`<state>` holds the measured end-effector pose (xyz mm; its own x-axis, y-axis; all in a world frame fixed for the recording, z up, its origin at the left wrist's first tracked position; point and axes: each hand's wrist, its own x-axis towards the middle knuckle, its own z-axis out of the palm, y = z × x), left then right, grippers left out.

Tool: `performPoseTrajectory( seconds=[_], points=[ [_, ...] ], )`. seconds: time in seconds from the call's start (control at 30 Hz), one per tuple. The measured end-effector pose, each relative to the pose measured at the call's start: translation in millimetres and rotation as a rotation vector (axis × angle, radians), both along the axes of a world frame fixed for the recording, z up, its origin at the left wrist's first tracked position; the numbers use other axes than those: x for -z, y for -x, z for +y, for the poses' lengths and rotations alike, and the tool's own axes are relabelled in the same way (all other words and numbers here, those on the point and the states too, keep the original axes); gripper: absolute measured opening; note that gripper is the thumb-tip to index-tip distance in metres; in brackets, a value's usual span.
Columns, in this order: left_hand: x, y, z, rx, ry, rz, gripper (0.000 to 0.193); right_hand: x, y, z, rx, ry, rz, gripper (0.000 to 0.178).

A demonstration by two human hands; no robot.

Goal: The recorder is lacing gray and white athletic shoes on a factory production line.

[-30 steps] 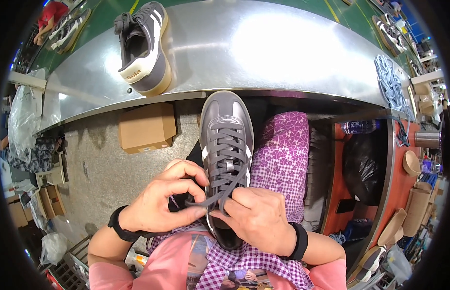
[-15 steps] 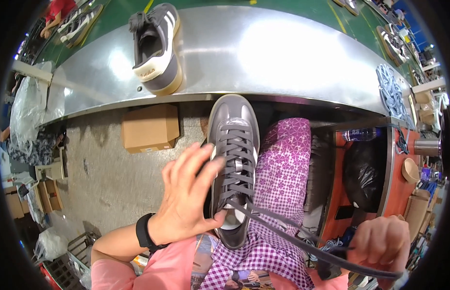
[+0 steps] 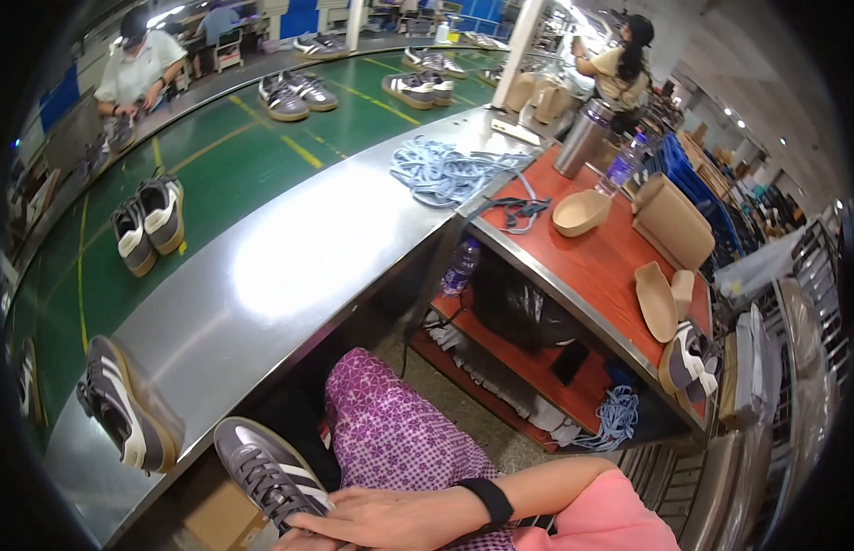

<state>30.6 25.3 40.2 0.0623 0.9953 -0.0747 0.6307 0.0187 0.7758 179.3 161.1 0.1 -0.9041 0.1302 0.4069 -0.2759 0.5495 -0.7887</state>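
A dark grey sneaker [image 3: 266,473] with white side stripes and a gum sole rests at my lap, its toe pointing away against the metal table's edge. My right hand [image 3: 390,516], with a black band at the wrist, reaches in from the right over the sneaker's ankle end. Its fingers are together and bent down at the top of the grey laces [image 3: 262,477]; the lower picture edge cuts off what they hold. My left hand is not seen. Another grey sneaker [image 3: 124,409] stands on the metal table [image 3: 207,367] at the left.
Pale blue laces [image 3: 450,170] lie heaped on the metal. At right, a red-topped workbench [image 3: 528,248] bears a tan paper tray [image 3: 581,213], a steel flask [image 3: 583,138] and a water bottle [image 3: 620,165]. Paired shoes [image 3: 297,95] sit on the green belt [image 3: 230,151]; people work beyond.
The view has swung right, bringing in the workbench and belt. My right hand has come from out at the right, where it pulled the laces, to the sneaker. My left hand has gone from sight.
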Motion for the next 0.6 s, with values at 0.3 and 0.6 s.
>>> performPoseTrajectory(
  seconds=[0.3, 0.6],
  points=[
    [-14, 21, -8, -0.154, -0.175, 0.844, 0.012, -5, -3, 3, -0.106, 0.173, -0.297, 0.021],
    [54, 25, -20, -0.361, -0.376, 0.423, 0.013, 16, 25, 1, 0.273, -0.207, -0.187, 0.019]
  ],
)
